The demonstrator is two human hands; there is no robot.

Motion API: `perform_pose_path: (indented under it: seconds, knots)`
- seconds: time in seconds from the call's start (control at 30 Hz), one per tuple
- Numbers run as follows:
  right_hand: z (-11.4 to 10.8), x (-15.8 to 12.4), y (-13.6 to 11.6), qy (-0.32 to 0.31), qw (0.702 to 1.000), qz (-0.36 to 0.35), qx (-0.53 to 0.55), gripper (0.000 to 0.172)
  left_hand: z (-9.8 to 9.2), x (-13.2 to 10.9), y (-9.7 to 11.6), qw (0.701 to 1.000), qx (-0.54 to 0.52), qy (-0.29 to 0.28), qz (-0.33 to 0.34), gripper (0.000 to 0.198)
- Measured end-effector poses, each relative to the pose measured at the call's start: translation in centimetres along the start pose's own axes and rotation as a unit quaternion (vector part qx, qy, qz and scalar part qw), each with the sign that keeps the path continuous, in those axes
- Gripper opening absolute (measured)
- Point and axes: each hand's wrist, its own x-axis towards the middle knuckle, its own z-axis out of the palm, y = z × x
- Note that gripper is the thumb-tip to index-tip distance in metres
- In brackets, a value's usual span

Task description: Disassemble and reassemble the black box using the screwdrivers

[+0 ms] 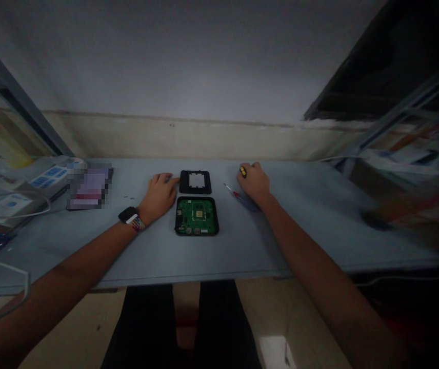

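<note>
Clock directions are taken from the green circuit board [197,215], at the dial's centre. The left hand [159,196] is at 10 o'clock, fingers loosely bent and spread, its tips meeting the left edge of a flat black cover [184,182]. The right hand [254,183], well apart from it at 2 o'clock, is curled around a small yellow-and-black piece [243,171]. Between the right hand and the board lies a slim screwdriver [236,194], with a metal shaft, red collar and translucent bluish handle, partly beneath the wrist.

The board sits in a square, round-cornered black case [217,215], seemingly plastic, with metallic ports along its 6 o'clock side. The cover lies at 12 o'clock, just beside the case, with a pale notched rectangle [197,180] at its centre. A black watch [127,214] and a woven bracelet [138,224] circle the left wrist.

Near 9 o'clock stand a pixelated phone [90,187] and, farther out, a white power strip [10,206] with blue labels; their print is too small to read.

The smooth grey-blue counter [158,259] has its straight near edge at 6 o'clock, with a bare strip before the case. Wider room opens from 3 to 4 o'clock, past the right forearm, up to blurred clutter [400,207]. The pale wall [204,141] bounds the 12 o'clock side.
</note>
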Motion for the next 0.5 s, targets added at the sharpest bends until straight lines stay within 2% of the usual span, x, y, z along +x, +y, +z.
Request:
perform_pose_path:
  seconds: [0.5]
  knots:
    - [0.31,0.15,0.03,0.008,1.0,-0.003,-0.019,0.043,0.16,-0.24,-0.02,1.0,0.002,0.002,0.016,0.045]
